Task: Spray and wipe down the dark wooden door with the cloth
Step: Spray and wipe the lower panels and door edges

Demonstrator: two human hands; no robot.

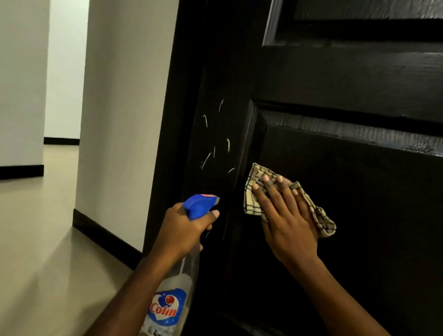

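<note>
1. You are wiping now. Your right hand (288, 220) lies flat on the cloth (252, 200) and presses it on the dark door (358, 86), at the left edge of the lower panel (385, 224).
2. The fingers (273, 185) of that hand are straight and spread out. They do not curl round the cloth. They only push it on the wood.
3. Your left hand (184, 232) is wrapped tight round the neck of the spray bottle (168, 311). One finger sits at the front of the blue spray top (200, 203), where I think the trigger is.
4. The spray top points at the door, just left of the cloth. The two hands are near each other but do not touch.
5. Thin pale streaks (207, 161) show on the side strip of the door, above the bottle. I cannot tell if they are wet spray or scratches.
6. To wipe well, keep your palm flat so the whole cloth rubs the wood. Go in long, slow strokes, and push the cloth into the groove round the panel, where dirt likes to hide.
7. I think the pale streaks should come next, since they are just beside the cloth.
8. Keep the bottle upright and off the door while you wipe, so it does not bump the wood.
</note>
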